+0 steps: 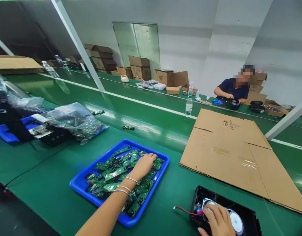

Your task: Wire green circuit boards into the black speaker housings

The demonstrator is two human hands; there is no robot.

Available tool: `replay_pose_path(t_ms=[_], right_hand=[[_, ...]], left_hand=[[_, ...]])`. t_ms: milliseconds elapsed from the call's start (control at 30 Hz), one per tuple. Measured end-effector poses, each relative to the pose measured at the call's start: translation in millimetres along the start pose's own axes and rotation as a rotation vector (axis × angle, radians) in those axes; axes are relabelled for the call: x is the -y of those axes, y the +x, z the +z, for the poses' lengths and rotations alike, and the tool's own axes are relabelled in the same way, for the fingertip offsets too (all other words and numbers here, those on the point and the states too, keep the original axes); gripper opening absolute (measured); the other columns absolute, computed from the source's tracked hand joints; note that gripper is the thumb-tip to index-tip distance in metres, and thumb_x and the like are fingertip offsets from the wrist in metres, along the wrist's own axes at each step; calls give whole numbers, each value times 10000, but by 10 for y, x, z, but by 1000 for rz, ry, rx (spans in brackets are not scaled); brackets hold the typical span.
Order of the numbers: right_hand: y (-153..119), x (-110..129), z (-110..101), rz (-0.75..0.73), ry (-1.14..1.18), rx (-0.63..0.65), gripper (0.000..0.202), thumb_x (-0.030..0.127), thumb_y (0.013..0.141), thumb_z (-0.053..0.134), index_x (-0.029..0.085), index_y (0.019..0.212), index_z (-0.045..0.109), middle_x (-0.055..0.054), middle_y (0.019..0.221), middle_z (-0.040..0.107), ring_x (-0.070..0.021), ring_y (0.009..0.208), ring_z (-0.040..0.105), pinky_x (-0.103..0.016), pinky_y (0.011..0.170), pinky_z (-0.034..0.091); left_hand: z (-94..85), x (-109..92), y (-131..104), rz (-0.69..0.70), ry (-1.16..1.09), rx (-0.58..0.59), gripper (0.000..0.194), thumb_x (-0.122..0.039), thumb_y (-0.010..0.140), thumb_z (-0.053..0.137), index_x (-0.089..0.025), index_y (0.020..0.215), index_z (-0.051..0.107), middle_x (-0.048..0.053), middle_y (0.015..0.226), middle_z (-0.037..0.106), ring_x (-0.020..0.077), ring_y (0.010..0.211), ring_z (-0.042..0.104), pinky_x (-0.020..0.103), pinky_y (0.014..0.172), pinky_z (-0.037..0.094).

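My left hand (pixel 146 164) reaches into a blue plastic tray (pixel 74 184) heaped with green circuit boards (pixel 115 173). Its fingers are bent and closed on a circuit board at the tray's far right side; the fingertips are partly hidden. My right hand (pixel 218 220) lies over an open black speaker housing (pixel 248 213), fingers stretched out and apart across a round silver speaker (pixel 208 202). A second round speaker (pixel 236 223) shows to the right of that hand. From the housing's left side a red and black cable (pixel 184 209) with a white plug runs onto the green bench.
A flattened cardboard sheet (pixel 227 154) lies beyond the housing. Bagged parts (pixel 77 119) sit on another blue tray at left. Loose circuit boards (pixel 128 127) and a water bottle (pixel 188 106) stand farther back. Across the bench a co-worker (pixel 231 88) handles black parts.
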State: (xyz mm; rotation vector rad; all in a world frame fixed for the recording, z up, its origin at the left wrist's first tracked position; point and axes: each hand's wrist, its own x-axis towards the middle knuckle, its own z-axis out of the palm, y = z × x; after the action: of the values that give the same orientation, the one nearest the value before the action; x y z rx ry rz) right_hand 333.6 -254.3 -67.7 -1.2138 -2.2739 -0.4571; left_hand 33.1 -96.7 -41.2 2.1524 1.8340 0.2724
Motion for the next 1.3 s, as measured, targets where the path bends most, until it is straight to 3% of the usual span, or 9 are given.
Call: replay_pose_path(t_ms=[67,133,233,333,567,700,833,1067,1300], right_hand=[[238,161,45,-69,-1,-28,293,346,867,370,189,992,583,-84,916,630,-237,824,533,-422,830,357],[424,328,123,-46,29,-69,284,203,879,317,180,926,595,-60,753,630,-209,733,535,-486,928,277],[555,488,173,2,160,-77,386,60,862,241,197,758,587,7,523,527,-142,517,464,-465,939,310],[558,470,55,101,492,-79,295,116,877,303,198,792,574,0,616,580,-120,547,510,-380,860,425],[448,171,-140,928,1355,-153,172,347,783,565,182,826,577,-37,689,612,-159,599,596,-267,533,508],[436,75,-120,1062,1450,-199,225,386,712,637,182,802,605,-5,619,566,-106,473,493,-231,439,441],[478,43,-190,984,1321,-67,185,359,715,623,175,717,644,-5,643,524,-106,532,479,-213,467,412],[500,116,-274,754,1011,153,152,216,772,503,187,716,640,0,632,523,-101,525,469,-210,465,344],[525,148,-339,587,840,121,165,163,775,480,187,681,614,15,576,505,-103,522,458,-210,477,340]], left_hand=[[-15,45,20,29,62,50,195,-121,760,548,-145,953,565,59,1014,593,216,968,533,410,850,393],[-27,70,28,48,104,86,200,-111,728,560,-159,921,575,68,965,611,232,938,544,383,818,406],[-39,99,11,66,138,101,156,-115,699,565,-178,840,584,88,989,606,262,966,523,363,815,401],[-37,121,-5,69,136,87,100,-157,713,552,-188,807,568,74,1050,590,254,1024,487,345,848,384],[-89,116,55,-7,111,-16,122,-187,669,562,-207,789,553,41,827,632,252,862,545,343,715,434],[-185,32,-31,21,90,-112,88,-182,711,486,-182,704,574,98,795,628,285,849,556,399,759,427],[-180,-205,-331,108,-6,-181,214,-242,799,384,-180,835,586,111,1019,612,235,973,552,337,861,420],[93,-862,-966,307,-570,-194,192,-323,789,487,-271,776,671,28,887,676,178,790,637,255,702,519],[198,-1204,-1168,139,-857,-163,140,-273,721,587,-270,831,673,46,925,657,199,857,614,280,713,536]])
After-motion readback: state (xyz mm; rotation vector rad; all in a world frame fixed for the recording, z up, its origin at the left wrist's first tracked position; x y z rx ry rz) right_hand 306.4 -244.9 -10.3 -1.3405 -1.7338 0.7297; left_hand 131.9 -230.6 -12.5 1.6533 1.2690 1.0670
